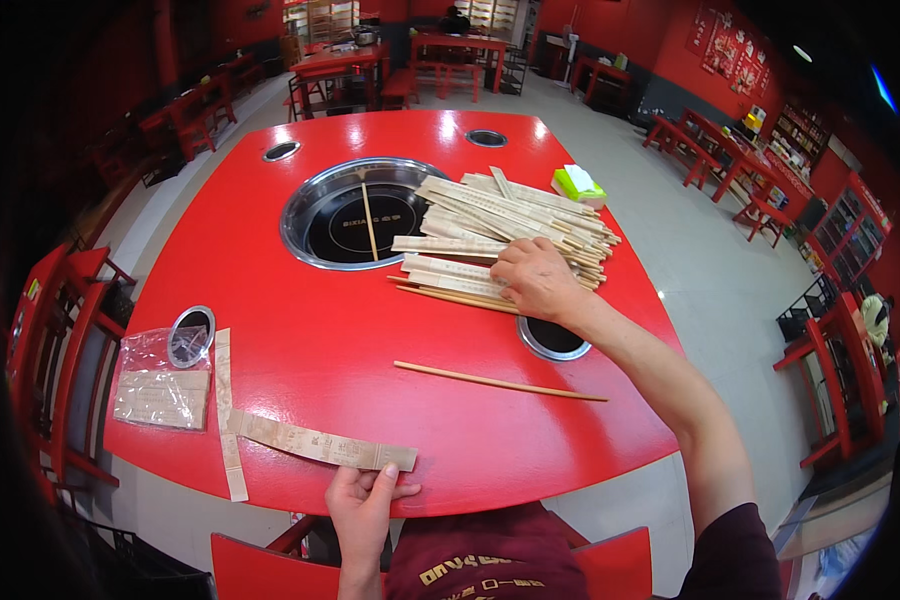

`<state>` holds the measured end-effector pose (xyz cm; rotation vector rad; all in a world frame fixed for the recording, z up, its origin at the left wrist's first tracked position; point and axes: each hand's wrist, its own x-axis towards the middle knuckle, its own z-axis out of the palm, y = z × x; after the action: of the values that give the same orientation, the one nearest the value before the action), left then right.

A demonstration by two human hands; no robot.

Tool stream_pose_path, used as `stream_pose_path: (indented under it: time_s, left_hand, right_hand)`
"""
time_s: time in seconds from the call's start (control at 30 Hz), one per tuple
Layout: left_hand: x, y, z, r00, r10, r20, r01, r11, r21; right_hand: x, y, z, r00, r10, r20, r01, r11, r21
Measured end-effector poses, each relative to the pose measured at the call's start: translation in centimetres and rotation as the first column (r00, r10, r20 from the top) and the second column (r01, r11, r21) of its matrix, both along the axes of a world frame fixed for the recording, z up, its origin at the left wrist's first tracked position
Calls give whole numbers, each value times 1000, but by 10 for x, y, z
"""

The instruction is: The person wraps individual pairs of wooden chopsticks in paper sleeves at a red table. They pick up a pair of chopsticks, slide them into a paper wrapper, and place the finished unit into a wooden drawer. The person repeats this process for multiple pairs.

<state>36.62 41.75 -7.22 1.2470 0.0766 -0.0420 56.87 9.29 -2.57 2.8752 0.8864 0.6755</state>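
At the table's near edge, my left hand (366, 499) pinches one end of a flat paper chopstick sleeve (315, 442) between thumb and fingers. The sleeve's far end overlaps a second paper sleeve (225, 405) lying on the table. Over the near side of a pile of paper-wrapped chopsticks (487, 214) is my right hand (540, 277), fingers curled down. Its fingertips are hidden, so a grip on anything there cannot be confirmed. Bare chopsticks (457, 296) lie along the pile's near side. Between my hands rests a single bare chopstick (502, 381).
A clear plastic bag (161, 386) of folded sleeves lies at left. A round metal-rimmed cooktop (330, 225) is set into the red table (292, 337), with one chopstick (369, 225) across it. A tissue pack (579, 186) sits beyond the pile. Several smaller metal-rimmed recesses (555, 337) dot the tabletop.
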Motion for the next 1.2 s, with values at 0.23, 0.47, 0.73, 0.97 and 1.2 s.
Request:
stream_pose_path:
  time_s: [0.23, 0.47, 0.73, 0.97, 1.2]
  left_hand:
    - [0, -3, 3, 1000, -4, -1, 4, 1000, -18]
    - [0, -1, 1, 1000, -27, 0, 27, 1000, -14]
    - [-1, -1, 0, 999, -40, -3, 40, 999, -13]
    - [3, 0, -2, 999, -50, 17, 50, 999, -14]
    - [3, 0, 7, 999, -28, -20, 27, 999, -45]
  right_hand:
    - [10, 3, -7, 977, -195, 84, 205, 970, -134]
    - [-19, 7, -15, 988, -120, -99, 130, 986, 102]
    - [-66, 5, -21, 1000, 5, 3, -4, 992, -129]
    - [-61, 27, -15, 997, -48, 64, 69, 921, -383]
    - [-91, 30, 40, 957, -290, 16, 289, 955, 63]
